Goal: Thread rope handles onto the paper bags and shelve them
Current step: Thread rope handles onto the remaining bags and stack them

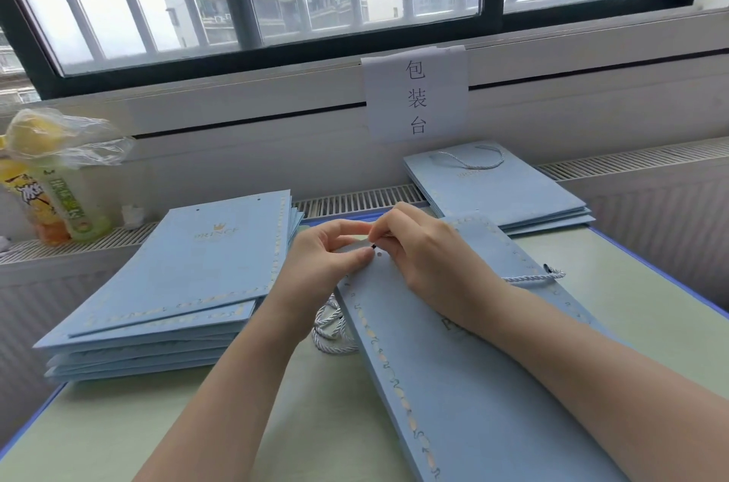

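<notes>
- right hand (426, 256) pinches the black tip of a pale twisted rope (532, 278) at the flat blue paper bag (453, 363)'s punched hole (378, 255)
- left hand (327, 256) pinches that bag's edge
- behind the grip, small roped bag pile (505, 193); bigger unthreaded stack (189, 284) left, nothing shelved

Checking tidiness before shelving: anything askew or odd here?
Only mildly: the left stack of flat blue paper bags is fanned, its edges not flush. Loose white rope handles lie tangled beside it. No damage visible.

Pale-green table (651, 327) bears two blue bag stacks (189, 284) (509, 189) — one flat bag (453, 383), rope coil (331, 331).
</notes>
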Demonstrator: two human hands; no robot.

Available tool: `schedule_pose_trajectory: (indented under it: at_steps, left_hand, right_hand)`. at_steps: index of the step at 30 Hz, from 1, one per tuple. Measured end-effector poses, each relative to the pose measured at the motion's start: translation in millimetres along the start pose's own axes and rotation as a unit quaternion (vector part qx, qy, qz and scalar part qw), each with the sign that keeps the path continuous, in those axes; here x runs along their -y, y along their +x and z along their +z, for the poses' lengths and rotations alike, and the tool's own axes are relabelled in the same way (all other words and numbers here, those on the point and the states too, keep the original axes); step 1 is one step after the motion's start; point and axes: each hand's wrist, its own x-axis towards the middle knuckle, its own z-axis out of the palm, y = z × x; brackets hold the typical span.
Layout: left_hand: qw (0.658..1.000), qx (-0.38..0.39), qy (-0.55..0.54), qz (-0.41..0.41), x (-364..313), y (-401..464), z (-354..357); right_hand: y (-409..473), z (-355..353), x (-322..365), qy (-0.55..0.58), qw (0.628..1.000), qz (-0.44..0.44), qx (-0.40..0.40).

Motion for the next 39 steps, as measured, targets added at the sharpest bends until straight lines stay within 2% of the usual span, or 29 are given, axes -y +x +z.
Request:
schedule_pose_trajectory:
  at_steps: [11,16,18,22,27,33,35,39]
  left_hand:
    - [0.999,-0.035,0.025,0.022,-1.0,-0.4,2.1]
    - [0.983,-0.054,0.140,0.109,-0.2,-2.5,9.4]
    - [0.976,-0.060,0.167,0.124,1.6,-2.2,9.9]
    - [0.977,-0.050,0.167,0.122,1.8,-3.2,9.6]
    - [0.991,-0.044,0.087,0.090,-3.2,-4.9,8.2]
    - [0.994,-0.048,0.052,0.085,-4.9,-5.4,7.7]
    - [0.993,-0.052,0.051,0.089,-4.7,-5.7,8.2]
    - [0.993,-0.064,0.024,0.100,-7.1,-8.4,9.4]
  right_hand:
    - [2.1,-5.3,1.3,-0.009,1.000,0.005,0.015]
    - [1.9,-1.7,1.0,-0.135,0.989,-0.055,0.017]
    - [3.4,-0.6,0.9,-0.144,0.988,-0.052,0.010]
    - [2.0,-0.8,1.3,-0.076,0.995,-0.058,0.033]
    - [3.3,-3.2,8.5,0.086,0.995,0.041,0.022]
    - [4.2,-6.2,11.9,0.221,0.962,0.159,0.015]
    - [3.6,-5.7,13.9,0.234,0.958,0.165,0.012]
    - [3.7,-7.0,17.0,0.171,0.977,0.124,-0.013]
